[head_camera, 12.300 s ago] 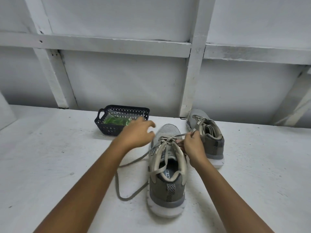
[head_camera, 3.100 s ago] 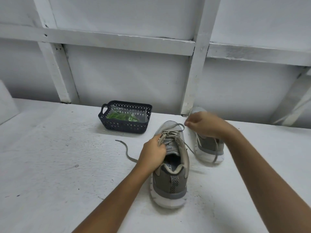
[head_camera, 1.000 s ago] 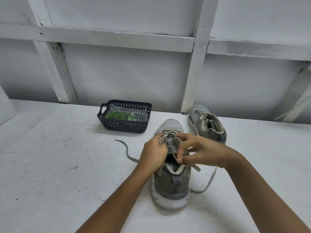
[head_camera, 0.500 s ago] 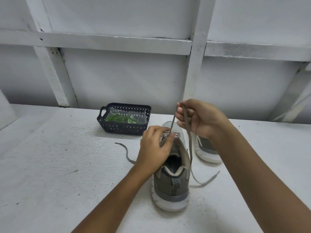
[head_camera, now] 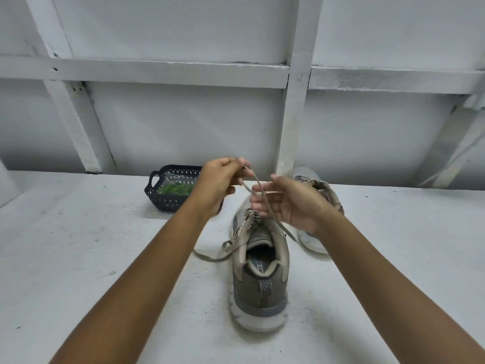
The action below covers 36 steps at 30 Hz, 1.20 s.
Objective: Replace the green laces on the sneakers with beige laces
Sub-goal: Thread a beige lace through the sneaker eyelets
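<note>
Lace (head_camera: 232,243), L fingers (head_camera: 237,177) pinching, R fingers (head_camera: 258,203) touching (half-open)

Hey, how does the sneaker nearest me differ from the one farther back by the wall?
The near sneaker is in full view, heel toward the camera; the far sneaker is mostly hidden behind the right hand. The near sneaker's beige lace is loose, with one strand pinched and lifted by the left hand; the far sneaker's lacing is too hidden to judge. Both are grey with pale soles and stand on the white table.
</note>
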Tool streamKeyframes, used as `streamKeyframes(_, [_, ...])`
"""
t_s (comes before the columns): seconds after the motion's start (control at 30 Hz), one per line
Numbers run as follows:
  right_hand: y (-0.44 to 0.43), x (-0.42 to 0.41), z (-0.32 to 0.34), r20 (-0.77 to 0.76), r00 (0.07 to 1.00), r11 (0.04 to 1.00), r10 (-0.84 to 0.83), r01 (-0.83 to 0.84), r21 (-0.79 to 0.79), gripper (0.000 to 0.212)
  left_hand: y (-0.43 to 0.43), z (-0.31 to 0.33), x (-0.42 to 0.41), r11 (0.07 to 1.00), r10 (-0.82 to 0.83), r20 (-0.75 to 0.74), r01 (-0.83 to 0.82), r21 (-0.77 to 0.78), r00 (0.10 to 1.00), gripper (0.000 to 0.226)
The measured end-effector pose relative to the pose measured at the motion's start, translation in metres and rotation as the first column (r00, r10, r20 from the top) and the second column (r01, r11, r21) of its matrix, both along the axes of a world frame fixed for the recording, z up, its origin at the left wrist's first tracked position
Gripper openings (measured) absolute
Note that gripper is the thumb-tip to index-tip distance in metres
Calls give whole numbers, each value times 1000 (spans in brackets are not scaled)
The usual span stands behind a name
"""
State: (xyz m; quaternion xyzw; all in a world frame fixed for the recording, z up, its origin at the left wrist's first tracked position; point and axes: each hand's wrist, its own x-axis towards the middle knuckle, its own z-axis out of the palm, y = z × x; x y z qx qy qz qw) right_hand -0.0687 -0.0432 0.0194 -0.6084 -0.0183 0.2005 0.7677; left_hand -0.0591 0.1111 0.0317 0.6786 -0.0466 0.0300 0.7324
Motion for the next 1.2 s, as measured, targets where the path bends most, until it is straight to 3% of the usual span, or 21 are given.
streamKeyframes(0.17, [-11,-8,-11,121,993,1000,9,-6,-19,21,7,10,26,998,41,-110,-47,-50,993,23])
streamKeyframes(0.43, [-37,-16,-26,47,998,998,52,-50,-48,21,8,-1,46,993,86,-146,-96,-65,985,22])
streamKeyframes(0.5, [-42,-19,-28,37,996,997,77,-76,-27,25,9,-5,43,997,68,-190,-58,59,979,21])
streamKeyframes(0.57, [-46,-20,-29,37,996,997,75,-75,-17,28,9,-7,33,912,75,-197,12,409,978,25])
streamKeyframes(0.63, [-47,-20,-31,41,999,1000,13,-13,-11,25,3,-13,20,735,57,-112,34,677,992,33])
streamKeyframes(0.77, [-41,-14,-39,85,983,987,-162,163,-5,17,-18,-42,-10,567,-74,58,-6,824,996,48])
streamKeyframes(0.87, [-32,-10,-45,146,965,971,-218,229,-69,17,-27,-59,-16,447,-69,14,18,894,998,47])
streamKeyframes(0.93, [-27,-8,-50,219,938,933,-270,311,-183,18,-28,-65,-14,475,-61,-19,46,879,998,46])
streamKeyframes(1.0, [-24,-5,-54,289,903,891,-317,388,-234,17,-28,-70,-9,571,-64,-32,63,819,997,41])
streamKeyframes(1.2, [-16,-4,-62,242,866,890,-438,455,-16,20,-31,-70,-14,886,-104,-161,165,433,981,16])
